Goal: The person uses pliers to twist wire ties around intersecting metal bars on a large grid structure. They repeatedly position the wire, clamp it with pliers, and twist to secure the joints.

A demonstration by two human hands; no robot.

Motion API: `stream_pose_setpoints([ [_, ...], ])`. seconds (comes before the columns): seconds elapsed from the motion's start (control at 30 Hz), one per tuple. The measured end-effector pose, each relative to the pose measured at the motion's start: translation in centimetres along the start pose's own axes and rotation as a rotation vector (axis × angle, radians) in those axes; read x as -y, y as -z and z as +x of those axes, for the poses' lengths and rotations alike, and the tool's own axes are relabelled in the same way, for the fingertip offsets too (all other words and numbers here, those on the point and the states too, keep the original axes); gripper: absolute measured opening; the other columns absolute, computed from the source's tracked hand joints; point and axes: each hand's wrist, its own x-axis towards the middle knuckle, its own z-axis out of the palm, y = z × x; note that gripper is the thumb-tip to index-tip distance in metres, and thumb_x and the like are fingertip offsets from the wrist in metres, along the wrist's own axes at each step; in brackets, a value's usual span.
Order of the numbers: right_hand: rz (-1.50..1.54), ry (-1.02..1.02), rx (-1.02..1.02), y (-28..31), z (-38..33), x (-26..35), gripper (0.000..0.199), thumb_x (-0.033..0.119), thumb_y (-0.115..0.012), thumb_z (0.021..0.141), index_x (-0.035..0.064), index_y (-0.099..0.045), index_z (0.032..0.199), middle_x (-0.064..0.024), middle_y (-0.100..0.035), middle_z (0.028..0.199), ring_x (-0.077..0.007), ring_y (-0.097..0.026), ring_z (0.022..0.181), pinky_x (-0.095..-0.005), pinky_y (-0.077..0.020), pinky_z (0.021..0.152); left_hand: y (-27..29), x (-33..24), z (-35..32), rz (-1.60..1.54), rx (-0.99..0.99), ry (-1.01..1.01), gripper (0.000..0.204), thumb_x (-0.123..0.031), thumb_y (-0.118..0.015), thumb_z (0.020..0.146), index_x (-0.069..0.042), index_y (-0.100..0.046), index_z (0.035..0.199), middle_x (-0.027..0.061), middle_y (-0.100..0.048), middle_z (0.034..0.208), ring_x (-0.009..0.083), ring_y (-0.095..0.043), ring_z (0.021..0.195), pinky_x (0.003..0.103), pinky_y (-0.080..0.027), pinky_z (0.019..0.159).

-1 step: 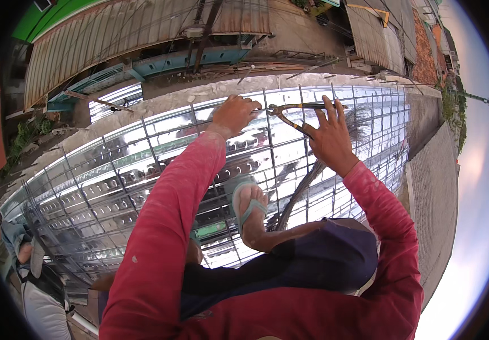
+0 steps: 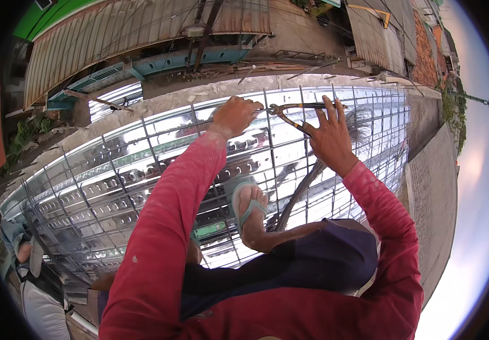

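My right hand point(image 2: 334, 139) holds the handles of a pair of pincers point(image 2: 282, 111), which are spread apart in the fingers. Their jaws point left, close to the fingertips of my left hand point(image 2: 235, 117). That hand is closed over the steel bar mesh point(image 2: 271, 148), its fingers bunched; what they pinch is too small to make out. Below my right hand, a bundle of dark thin wire point(image 2: 303, 190) lies across the bars, its frayed end spreading out to the right. Shiny ribbed metal sheeting point(image 2: 290, 154) lies under the mesh.
My foot point(image 2: 251, 205) in a pale green flip-flop stands on the mesh. A rough concrete ledge point(image 2: 193, 94) with projecting bars runs along the far edge; beyond and below are corrugated roofs point(image 2: 103, 59). Another person in grey trousers point(image 2: 43, 309) is at the lower left.
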Motion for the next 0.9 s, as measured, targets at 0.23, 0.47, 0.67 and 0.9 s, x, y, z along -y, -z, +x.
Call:
stream_pose_setpoints([
  [0.23, -0.111, 0.078, -0.044, 0.0, 1.6, -0.3, 0.019, 0.009, -0.063, 0.084, 0.0090, -0.073, 0.100, -0.0217, -0.064, 0.110, -0.0396, -0.048, 0.128, -0.0588, -0.0224, 0.120, 0.4, 0.4, 0.5, -0.032, 0.077, 0.081, 0.033, -0.017, -0.055, 0.099, -0.020, -0.064, 0.130, 0.0137, -0.073, 0.105, 0.0362, -0.066, 0.101, 0.049, -0.052, 0.091],
  [0.47, -0.175, 0.154, 0.253, 0.7, 1.7, -1.9, 0.036, 0.011, -0.062, 0.092, 0.0093, -0.061, 0.128, -0.0114, -0.066, 0.100, -0.0303, -0.064, 0.102, -0.0434, -0.0511, 0.077, 0.1, 0.8, 0.5, 0.051, 0.063, 0.002, 0.035, -0.022, -0.057, 0.101, -0.023, -0.061, 0.135, 0.0119, -0.074, 0.106, 0.0292, -0.068, 0.103, 0.044, -0.044, 0.103],
  [0.67, 1.116, -0.450, 0.862, 0.3, 3.0, -4.8, 0.031, 0.021, -0.048, 0.106, 0.0057, -0.055, 0.133, -0.0099, -0.071, 0.087, -0.0213, -0.068, 0.076, -0.0378, -0.0524, 0.066, -0.4, 1.4, 0.6, 0.107, 0.094, 0.005, 0.032, -0.028, -0.055, 0.102, -0.024, -0.062, 0.134, 0.0090, -0.075, 0.108, 0.0260, -0.068, 0.103, 0.045, -0.039, 0.104],
  [0.9, 0.856, -0.134, 0.551, -4.1, 0.4, -4.8, 0.031, 0.019, -0.052, 0.103, 0.0061, -0.052, 0.131, -0.0145, -0.069, 0.086, -0.0297, -0.069, 0.078, -0.0396, -0.0503, 0.086, -0.7, 1.5, 0.8, 0.116, 0.062, -0.017, 0.032, -0.030, -0.054, 0.103, -0.025, -0.063, 0.134, 0.0052, -0.074, 0.115, 0.0242, -0.068, 0.105, 0.044, -0.038, 0.104],
])
